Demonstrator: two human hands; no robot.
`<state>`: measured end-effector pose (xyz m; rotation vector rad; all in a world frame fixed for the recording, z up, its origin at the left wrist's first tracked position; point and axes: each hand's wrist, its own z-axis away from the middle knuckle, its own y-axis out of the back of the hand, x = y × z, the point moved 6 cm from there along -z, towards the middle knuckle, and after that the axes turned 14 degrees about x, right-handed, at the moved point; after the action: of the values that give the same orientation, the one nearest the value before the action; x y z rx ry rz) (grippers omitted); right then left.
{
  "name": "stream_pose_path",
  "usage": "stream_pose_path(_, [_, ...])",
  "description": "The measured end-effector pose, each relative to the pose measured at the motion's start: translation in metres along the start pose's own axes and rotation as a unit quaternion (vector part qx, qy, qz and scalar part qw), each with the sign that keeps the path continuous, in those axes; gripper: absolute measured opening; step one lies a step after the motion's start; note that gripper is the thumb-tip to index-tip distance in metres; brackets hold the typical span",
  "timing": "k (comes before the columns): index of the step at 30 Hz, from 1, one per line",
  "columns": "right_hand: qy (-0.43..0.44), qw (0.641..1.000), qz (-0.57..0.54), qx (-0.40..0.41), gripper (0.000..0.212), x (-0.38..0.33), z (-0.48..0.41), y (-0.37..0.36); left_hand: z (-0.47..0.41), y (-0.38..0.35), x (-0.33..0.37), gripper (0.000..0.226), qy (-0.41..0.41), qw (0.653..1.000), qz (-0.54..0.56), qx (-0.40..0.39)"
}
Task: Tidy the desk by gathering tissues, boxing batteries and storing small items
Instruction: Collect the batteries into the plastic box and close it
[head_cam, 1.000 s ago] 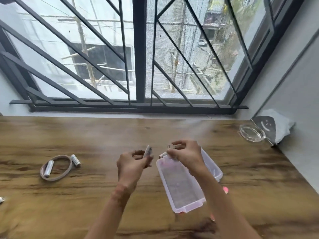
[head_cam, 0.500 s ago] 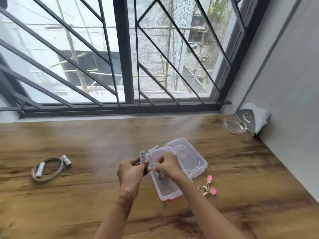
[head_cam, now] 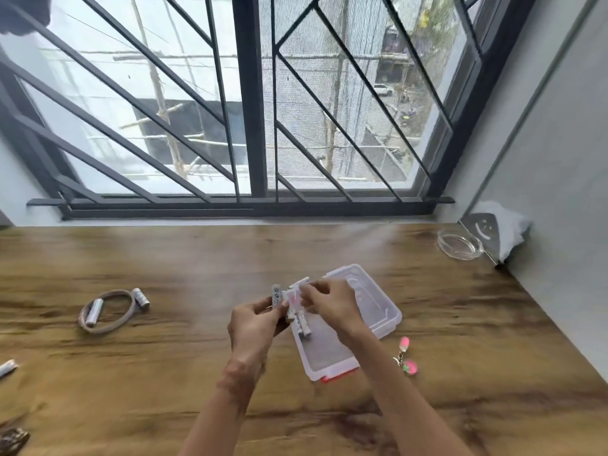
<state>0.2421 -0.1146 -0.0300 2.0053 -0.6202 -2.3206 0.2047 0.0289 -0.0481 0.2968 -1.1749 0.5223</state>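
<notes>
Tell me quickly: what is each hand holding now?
Left hand: grips a white cylindrical battery.
Right hand: pinches a second white battery over the clear plastic box.

T-1.0 s: my left hand point(head_cam: 255, 324) and right hand point(head_cam: 329, 304) were apart, raised over the clear box point(head_cam: 329, 357), one battery pinched in each.

Now: both lowered, fingers nearly meeting at the box's far end. Left battery point(head_cam: 276, 295) and right battery point(head_cam: 298, 283) brought close together. Two batteries point(head_cam: 302, 325) now visible lying inside the box. Pink keychain point(head_cam: 410, 368) no longer half hidden by my forearm.
</notes>
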Motion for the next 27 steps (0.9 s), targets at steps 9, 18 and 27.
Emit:
stream_pose_path(9, [-0.182,0.963,-0.147,-0.133,0.013,0.013,0.005,0.012,0.02,-0.044,0.003,0.012,-0.131,0.974,-0.161,-0.089])
stream_pose_path(18, [-0.045,0.994,0.085,-0.057,0.015,0.017,-0.01,0.014,0.02,-0.037,0.017,0.02,-0.312,0.864,-0.395,-0.031])
stream_pose_path(27, [0.112,0.94,0.322,0.014,0.008,0.025,-0.016,-0.007,0.014,-0.023,-0.015,0.052,-0.357,0.816,-0.45,-0.071])
